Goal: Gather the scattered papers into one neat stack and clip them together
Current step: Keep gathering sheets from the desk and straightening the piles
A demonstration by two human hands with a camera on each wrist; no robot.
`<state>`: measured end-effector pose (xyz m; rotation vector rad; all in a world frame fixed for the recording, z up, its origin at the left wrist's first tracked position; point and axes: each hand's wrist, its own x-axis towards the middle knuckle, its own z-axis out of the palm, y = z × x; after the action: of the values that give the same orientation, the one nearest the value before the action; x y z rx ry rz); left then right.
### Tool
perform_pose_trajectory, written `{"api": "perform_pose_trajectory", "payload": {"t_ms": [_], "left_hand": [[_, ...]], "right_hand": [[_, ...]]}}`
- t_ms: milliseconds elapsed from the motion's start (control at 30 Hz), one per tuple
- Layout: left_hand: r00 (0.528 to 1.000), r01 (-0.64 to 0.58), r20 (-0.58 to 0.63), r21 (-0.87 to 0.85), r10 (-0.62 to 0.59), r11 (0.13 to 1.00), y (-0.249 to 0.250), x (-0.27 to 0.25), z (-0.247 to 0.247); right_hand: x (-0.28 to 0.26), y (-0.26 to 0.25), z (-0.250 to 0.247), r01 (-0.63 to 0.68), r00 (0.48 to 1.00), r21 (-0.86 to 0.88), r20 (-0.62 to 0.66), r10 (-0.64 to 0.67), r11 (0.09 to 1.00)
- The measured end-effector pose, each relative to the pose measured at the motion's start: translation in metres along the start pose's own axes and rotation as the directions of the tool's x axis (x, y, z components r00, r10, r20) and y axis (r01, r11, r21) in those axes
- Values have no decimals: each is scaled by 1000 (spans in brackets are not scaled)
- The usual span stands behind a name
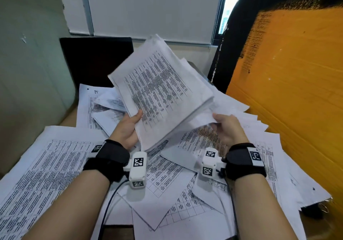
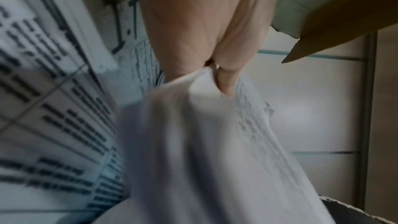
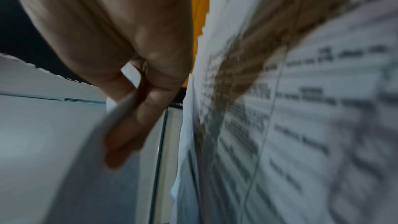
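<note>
A thick stack of printed papers [image 1: 161, 91] is held tilted above the table between both hands. My left hand [image 1: 134, 122] grips its lower left edge, thumb on the top sheet. In the left wrist view the left hand [image 2: 215, 72] pinches the white sheets [image 2: 204, 142]. At the stack's lower right corner my right hand [image 1: 220, 121] pinches the sheets. The right wrist view shows the right hand [image 3: 137, 103] with a sheet edge [image 3: 75, 151] between thumb and fingers. Several loose printed sheets [image 1: 55, 165] lie scattered over the table. A dark clip with wire loops [image 1: 323, 207] shows at the right edge of the papers.
A tall orange cardboard panel [image 1: 297, 91] stands close on the right. Behind the papers is a black panel [image 1: 96, 61]. A pale green board [image 1: 33, 72] closes the left side. Camera cables run under my wrists.
</note>
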<state>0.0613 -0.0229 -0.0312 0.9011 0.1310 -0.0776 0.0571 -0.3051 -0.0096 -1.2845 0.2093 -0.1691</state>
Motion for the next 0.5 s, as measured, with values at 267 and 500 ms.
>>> {"api": "perform_pose_trajectory", "payload": {"t_ms": [267,500], "left_hand": [[991,69,-133,278,-32,958,-15,4,-3],[984,79,-179,492,12,867,-15,4,-5]], "right_hand": [[-6,13,23,-165,915,-202,335,227,965],[0,18,16,-237,931,-355,184,316,904]]}}
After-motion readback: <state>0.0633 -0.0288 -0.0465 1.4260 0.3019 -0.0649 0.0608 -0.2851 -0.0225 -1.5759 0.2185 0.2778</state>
